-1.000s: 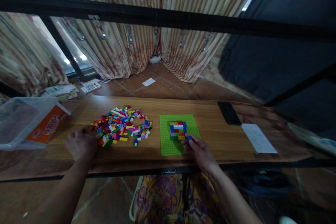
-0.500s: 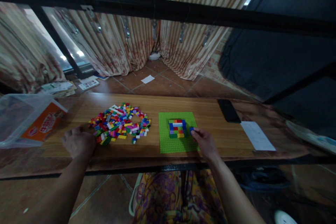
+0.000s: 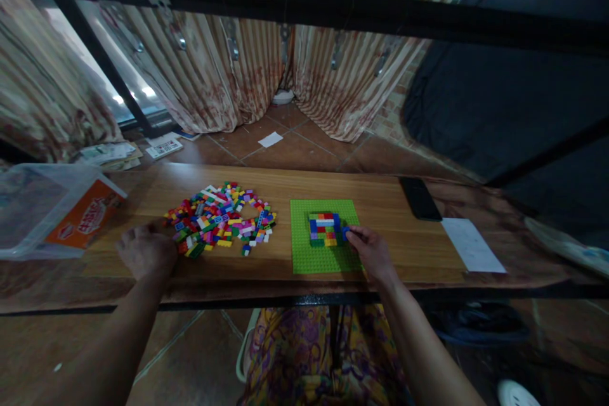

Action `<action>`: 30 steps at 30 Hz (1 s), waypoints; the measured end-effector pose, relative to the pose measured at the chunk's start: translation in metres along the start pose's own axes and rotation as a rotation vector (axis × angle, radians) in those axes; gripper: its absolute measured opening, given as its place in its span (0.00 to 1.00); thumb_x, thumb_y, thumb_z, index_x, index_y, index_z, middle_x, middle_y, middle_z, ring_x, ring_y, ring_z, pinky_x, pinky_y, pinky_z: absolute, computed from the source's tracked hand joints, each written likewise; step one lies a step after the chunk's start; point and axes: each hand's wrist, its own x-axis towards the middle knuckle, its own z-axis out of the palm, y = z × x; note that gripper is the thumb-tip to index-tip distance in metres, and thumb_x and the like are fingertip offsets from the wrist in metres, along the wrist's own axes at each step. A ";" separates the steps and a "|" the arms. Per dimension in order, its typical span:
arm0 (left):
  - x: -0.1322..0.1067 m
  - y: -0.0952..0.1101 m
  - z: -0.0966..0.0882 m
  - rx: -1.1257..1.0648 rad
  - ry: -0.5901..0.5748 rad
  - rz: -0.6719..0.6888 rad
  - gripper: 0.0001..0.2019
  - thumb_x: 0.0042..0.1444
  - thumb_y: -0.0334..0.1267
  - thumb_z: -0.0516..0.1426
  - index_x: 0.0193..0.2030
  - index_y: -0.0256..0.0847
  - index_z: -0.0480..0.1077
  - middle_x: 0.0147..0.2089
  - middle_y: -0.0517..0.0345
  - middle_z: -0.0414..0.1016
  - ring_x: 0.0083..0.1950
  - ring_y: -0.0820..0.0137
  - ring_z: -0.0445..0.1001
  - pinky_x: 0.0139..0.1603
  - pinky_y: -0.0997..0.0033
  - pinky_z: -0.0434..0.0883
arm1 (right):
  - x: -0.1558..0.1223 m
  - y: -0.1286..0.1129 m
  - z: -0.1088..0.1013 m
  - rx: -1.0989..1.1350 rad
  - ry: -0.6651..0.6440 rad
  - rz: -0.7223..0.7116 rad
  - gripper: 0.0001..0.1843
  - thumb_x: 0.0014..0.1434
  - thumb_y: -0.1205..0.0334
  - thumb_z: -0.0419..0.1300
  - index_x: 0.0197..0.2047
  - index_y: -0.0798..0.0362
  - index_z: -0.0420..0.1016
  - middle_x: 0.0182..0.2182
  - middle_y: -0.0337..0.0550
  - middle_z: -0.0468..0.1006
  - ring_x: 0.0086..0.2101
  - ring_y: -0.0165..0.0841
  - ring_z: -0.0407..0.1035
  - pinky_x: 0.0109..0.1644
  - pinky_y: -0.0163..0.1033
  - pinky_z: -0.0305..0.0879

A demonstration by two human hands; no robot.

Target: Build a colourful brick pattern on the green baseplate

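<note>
The left hand lies beside the loose brick pile, fingers bent, any grip impossible to tell; next, a green baseplate bears a multicoloured block, and just right of it a blue brick is pinched in the right hand's fingers

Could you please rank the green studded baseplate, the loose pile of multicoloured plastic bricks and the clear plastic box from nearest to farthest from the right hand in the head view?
From the right hand:
1. Green studded baseplate, its right edge at the hand.
2. Loose pile of multicoloured plastic bricks, left of the baseplate.
3. Clear plastic box, far left, beyond the bricks.
</note>
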 end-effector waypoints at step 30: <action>0.000 0.001 0.000 0.030 -0.028 -0.022 0.20 0.57 0.32 0.48 0.51 0.24 0.71 0.51 0.34 0.71 0.54 0.53 0.65 0.56 0.55 0.61 | 0.014 -0.005 0.010 -0.444 0.021 -0.106 0.17 0.50 0.49 0.61 0.34 0.54 0.81 0.30 0.48 0.82 0.31 0.38 0.75 0.37 0.41 0.65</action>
